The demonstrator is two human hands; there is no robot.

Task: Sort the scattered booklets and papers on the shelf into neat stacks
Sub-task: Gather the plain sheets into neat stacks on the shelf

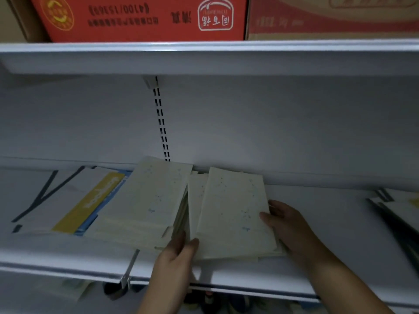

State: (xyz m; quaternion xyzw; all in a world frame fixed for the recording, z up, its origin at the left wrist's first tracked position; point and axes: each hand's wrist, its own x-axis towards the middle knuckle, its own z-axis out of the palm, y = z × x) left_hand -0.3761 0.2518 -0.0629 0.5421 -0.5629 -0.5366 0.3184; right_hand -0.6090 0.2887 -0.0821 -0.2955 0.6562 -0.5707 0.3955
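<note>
- Shelf [317, 223]: white, runs across the lower half of the frame. Light is dim.
- Right stack [233, 211]: pale booklets with faint blue marks, lower centre of the frame, lying on the shelf. The sheets underneath stick out unevenly at the bottom edge.
- Right hand [288, 223]: grasps the right edge of the right stack, thumb on the top cover, fingers curled behind the edge.
- Left hand [179, 252]: at the lower left corner of the right stack, thumb laid over the corner, fingers pushed into the gap beside its left edge, so it pinches that corner.
- Left stack [145, 200]: the same pale booklets, just left of the right stack, fanned and skewed, with its far corner against the back wall. Neither hand holds it.
- Loose sheets [197, 193]: pale, lying between the two stacks.
- Yellow booklet [90, 202]: left of the left stack and partly under it, angled.
- Blue paper [89, 223]: an edge shows under the yellow booklet.
- White sheet [56, 200]: far left, with dark diagonal lines.
- Papers [399, 211]: right edge of the frame, well apart from the stacks, cut off by the frame.
- Rail [161, 121]: slotted, upright on the back wall, centre.
- Clip [129, 273]: on the front lip of the shelf.
- Upper shelf [204, 57]: carries a red box [140, 17] and, to its right, a blurred second box [328, 17].
</note>
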